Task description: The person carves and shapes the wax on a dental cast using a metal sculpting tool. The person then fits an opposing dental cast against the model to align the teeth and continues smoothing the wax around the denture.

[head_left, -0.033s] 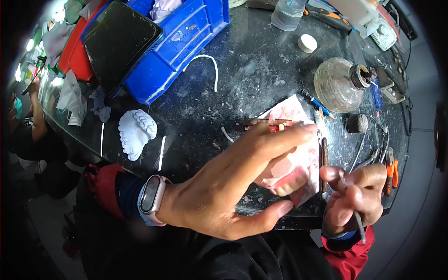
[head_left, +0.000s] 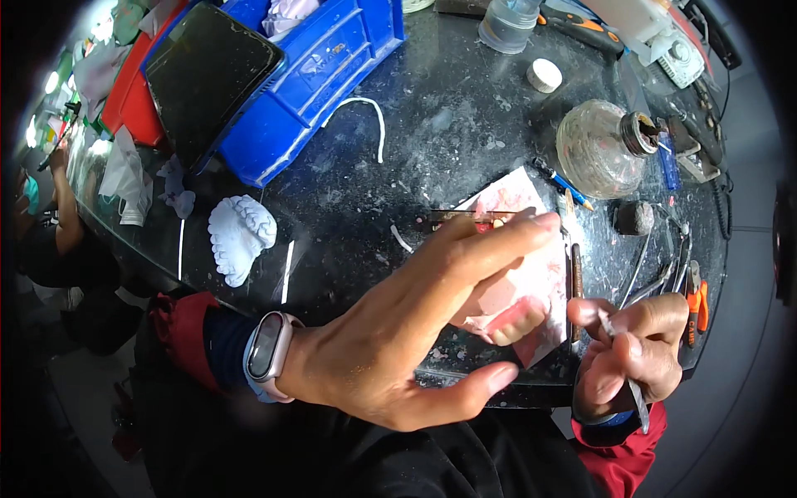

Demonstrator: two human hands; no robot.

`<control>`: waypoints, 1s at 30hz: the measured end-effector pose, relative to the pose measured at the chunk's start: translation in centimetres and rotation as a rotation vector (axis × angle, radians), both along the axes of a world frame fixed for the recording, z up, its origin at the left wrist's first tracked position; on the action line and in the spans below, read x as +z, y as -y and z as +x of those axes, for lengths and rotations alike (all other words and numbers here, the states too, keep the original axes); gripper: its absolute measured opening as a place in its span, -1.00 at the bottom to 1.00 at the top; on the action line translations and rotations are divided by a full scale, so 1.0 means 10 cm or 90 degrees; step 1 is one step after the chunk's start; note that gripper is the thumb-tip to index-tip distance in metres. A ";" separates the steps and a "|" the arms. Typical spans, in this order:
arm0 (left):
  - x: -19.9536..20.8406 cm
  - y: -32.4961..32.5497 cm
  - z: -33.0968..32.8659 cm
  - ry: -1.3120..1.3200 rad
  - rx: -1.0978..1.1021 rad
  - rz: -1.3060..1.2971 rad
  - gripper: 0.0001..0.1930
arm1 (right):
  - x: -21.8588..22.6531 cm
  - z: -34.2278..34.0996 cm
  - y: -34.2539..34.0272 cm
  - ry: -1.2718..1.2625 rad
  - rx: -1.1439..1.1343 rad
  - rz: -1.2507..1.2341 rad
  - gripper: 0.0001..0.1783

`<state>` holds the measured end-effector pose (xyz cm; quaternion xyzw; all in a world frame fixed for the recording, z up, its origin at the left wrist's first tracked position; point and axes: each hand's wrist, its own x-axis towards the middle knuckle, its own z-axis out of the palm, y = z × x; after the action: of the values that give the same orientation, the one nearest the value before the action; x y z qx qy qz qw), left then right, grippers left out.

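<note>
My left hand (head_left: 374,357) spreads over a pink dental model (head_left: 498,299), thumb and index finger wide apart. A row of teeth set in pink wax (head_left: 519,322) faces me between them; the other fingers and how they meet the model are hidden. My right hand (head_left: 631,353), to the right, is closed on a thin metal dental carver (head_left: 638,402), whose flat end points down toward me. Beneath the model lies a white sheet (head_left: 544,336) with pink smears. A brown-handled tool (head_left: 576,290) lies along its right side.
A white plaster dental cast (head_left: 241,239) sits at left, below a blue bin (head_left: 307,104) with a dark tablet (head_left: 212,79) on it. At right are a glass bottle (head_left: 602,153), a blue pencil (head_left: 564,184) and orange-handled pliers (head_left: 697,307). A person's arm (head_left: 66,199) shows far left.
My left thumb has moved slightly down, away from the teeth. The carver in my right hand has turned a little; the rest shifts only slightly with the view.
</note>
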<state>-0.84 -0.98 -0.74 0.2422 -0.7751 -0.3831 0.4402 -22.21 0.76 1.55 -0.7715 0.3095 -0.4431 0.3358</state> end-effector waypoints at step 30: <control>0.01 0.06 0.05 0.055 -0.050 -0.033 -0.54 | 0.35 -0.12 -0.03 0.063 0.139 0.551 -0.54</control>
<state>-0.35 -1.59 -0.63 0.2162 -0.8119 -0.3689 0.3974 -23.43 1.04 5.08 -0.5660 0.3667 -0.2712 0.6867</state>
